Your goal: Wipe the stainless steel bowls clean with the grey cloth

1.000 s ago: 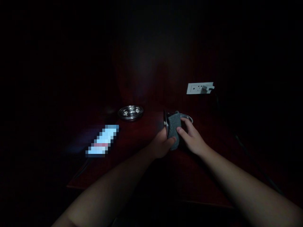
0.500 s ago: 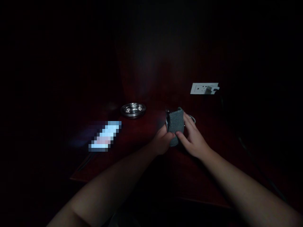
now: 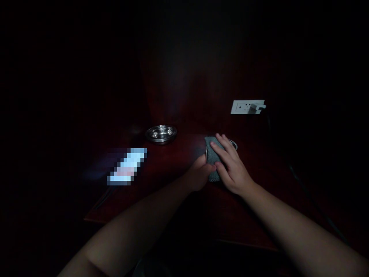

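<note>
A grey cloth [image 3: 212,154], woven and folded over, lies against a metal dish whose thin curved rim [image 3: 206,151] peeks out at the cloth's left edge; most of the dish is hidden. My left hand [image 3: 199,174] is closed around its lower left side, thumb on the cloth and the other fingers out of sight behind. Over the cloth's front and right side lies my right hand [image 3: 232,165], its fingers pressing the cloth against the dish. Just beyond those fingers shows the rim of another round metal piece [image 3: 234,144], partly covered.
A shiny steel bowl [image 3: 161,134] stands on the dark red table [image 3: 161,173]. To its left is a lit, pixelated screen [image 3: 127,166]. On the back wall is a white socket [image 3: 243,107] with a plug in it. A dark cable [image 3: 314,198] runs at the right.
My right hand has slid left and forward over the cloth, covering its top right part. The upper edge of the cloth now lies flatter. My left hand has barely moved.
</note>
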Tool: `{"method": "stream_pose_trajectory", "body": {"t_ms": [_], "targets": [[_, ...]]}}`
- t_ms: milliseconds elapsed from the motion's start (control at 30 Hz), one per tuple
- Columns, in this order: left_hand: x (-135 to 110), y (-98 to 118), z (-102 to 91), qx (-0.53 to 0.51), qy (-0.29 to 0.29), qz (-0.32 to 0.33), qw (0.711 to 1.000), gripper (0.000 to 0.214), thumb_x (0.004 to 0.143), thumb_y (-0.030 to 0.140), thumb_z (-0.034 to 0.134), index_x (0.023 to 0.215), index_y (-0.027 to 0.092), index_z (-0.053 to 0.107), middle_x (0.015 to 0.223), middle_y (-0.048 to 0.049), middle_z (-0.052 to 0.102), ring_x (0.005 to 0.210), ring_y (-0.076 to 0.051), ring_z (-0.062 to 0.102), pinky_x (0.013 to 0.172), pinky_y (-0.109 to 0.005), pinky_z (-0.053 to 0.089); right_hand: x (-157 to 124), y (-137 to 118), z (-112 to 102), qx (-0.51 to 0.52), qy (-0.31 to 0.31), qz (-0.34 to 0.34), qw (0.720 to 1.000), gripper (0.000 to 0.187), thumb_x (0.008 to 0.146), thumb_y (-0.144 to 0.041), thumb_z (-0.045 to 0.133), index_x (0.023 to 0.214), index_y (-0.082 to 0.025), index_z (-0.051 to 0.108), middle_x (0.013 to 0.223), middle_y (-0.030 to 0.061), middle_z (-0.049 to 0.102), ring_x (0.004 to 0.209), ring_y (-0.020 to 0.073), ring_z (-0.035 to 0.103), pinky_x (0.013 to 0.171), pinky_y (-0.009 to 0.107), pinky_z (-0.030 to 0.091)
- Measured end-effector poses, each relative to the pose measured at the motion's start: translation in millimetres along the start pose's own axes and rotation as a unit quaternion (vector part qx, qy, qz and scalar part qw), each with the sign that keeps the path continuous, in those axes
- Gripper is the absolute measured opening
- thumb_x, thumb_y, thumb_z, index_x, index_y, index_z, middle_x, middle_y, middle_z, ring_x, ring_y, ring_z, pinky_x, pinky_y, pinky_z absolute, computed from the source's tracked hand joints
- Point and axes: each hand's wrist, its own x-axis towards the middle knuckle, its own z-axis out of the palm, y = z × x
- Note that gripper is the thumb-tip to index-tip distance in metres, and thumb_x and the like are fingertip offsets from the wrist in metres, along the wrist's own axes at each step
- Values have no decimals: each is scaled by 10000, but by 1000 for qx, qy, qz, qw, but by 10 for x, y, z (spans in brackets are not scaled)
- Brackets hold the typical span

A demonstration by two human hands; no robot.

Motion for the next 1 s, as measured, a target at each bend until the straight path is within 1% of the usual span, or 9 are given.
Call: {"method": "stream_pose_trajectory", "body": {"t_ms": [100, 233, 367, 567, 667, 767, 867, 1000], "targets": [[-16, -10, 4, 19, -25, -1, 999, 433, 676, 258, 598, 1095, 157, 555, 1001, -60, 652, 933, -222, 592, 864, -360, 435, -6, 4, -11, 20, 3, 30, 999, 527, 919, -299, 378, 1434, -322, 269, 1533, 4, 227, 1409, 286, 181, 1116, 577, 206], [-35, -6, 9, 59, -34, -13, 998, 337, 670, 262, 596, 984, 141, 572, 873, -40, 625, 847, -197, 555, 803, -334, 436, -7, -2, -25, 53, 36, 55, 996, 481, 929, -357, 336, 1406, -297, 337, 1493, 31, 309, 1380, 293, 255, 1113, 565, 220], [-47, 21, 22, 86, -51, -21, 995, 293, 680, 255, 570, 950, 142, 559, 864, -33, 594, 810, -178, 520, 765, -313, 421, -7, -14, -25, 86, 68, 75, 991, 449, 928, -382, 338, 1359, -280, 412, 1442, 49, 387, 1342, 281, 328, 1108, 524, 257], [-58, 42, 22, 130, -65, -20, 989, 171, 708, 230, 529, 857, 146, 542, 811, -16, 551, 758, -154, 479, 741, -304, 407, 10, -7, -8, 134, 109, 103, 980, 429, 925, -411, 339, 1306, -266, 472, 1387, 56, 452, 1308, 266, 376, 1104, 487, 272], [-69, 54, 39, 140, -75, -10, 987, 139, 724, 228, 526, 837, 149, 537, 798, -10, 547, 755, -151, 489, 765, -313, 410, 16, 3, 4, 171, 129, 131, 968, 436, 922, -442, 325, 1271, -249, 500, 1347, 64, 491, 1280, 267, 410, 1099, 475, 278], [-94, 87, 81, 176, -65, -9, 982, 158, 786, 296, 522, 837, 148, 539, 787, -12, 553, 755, -150, 503, 771, -312, 415, 13, 3, 12, 202, 134, 182, 953, 437, 919, -464, 311, 1242, -251, 514, 1281, 65, 543, 1218, 268, 472, 1064, 470, 324], [-122, 124, 125, 234, -46, -12, 971, 241, 835, 379, 494, 800, 144, 531, 749, -11, 534, 715, -134, 485, 715, -286, 412, 6, 7, 23, 221, 145, 222, 938, 409, 914, -466, 323, 1198, -263, 537, 1232, 57, 570, 1162, 260, 516, 1025, 454, 370], [-137, 146, 151, 258, -45, -3, 965, 254, 846, 384, 485, 743, 152, 503, 697, 10, 490, 651, -108, 447, 645, -255, 391, 4, 43, 65, 246, 161, 262, 919, 392, 917, -470, 306, 1173, -284, 537, 1232, 39, 577, 1174, 241, 518, 1036, 441, 370]]}}
